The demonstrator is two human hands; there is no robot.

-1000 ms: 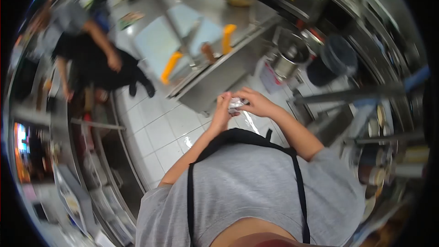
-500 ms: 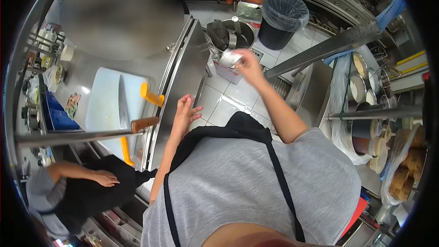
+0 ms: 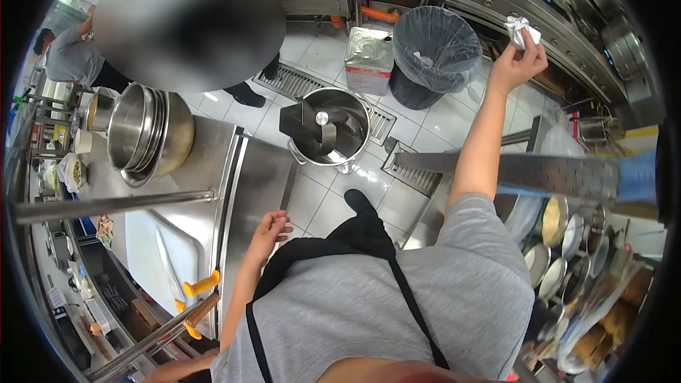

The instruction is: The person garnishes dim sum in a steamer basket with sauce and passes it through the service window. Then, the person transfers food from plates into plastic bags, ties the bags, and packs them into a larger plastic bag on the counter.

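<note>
On the far left, steel bowls (image 3: 179,135) are sitting nested on the tabletop (image 3: 206,145), presumably to save room. Nearer, a knife (image 3: 169,266) is lying on a cutting board (image 3: 144,252), its handle end pointing toward the tabletop's edge, likely for easy picking up. Just beside that edge, the left grip (image 3: 269,234) is hanging half open with loosely curled fingers, holding nothing that shows; it is seemingly idling while the other arm is stretching. A pot (image 3: 328,162) is standing on the floor, with dark equipment leaning inside it. Beyond, a bin (image 3: 411,96) is wearing its clear liner folded over the rim, probably to keep it from slipping in. Farthest right, the right grip (image 3: 521,67) is pinching a crumpled wad (image 3: 523,33) up in the air, apparently lightly, by thumb and fingertips. The wad is looking white, with greyish creases and ragged corners poking out past the fingers; whether paper or foil, I cannot tell.
</note>
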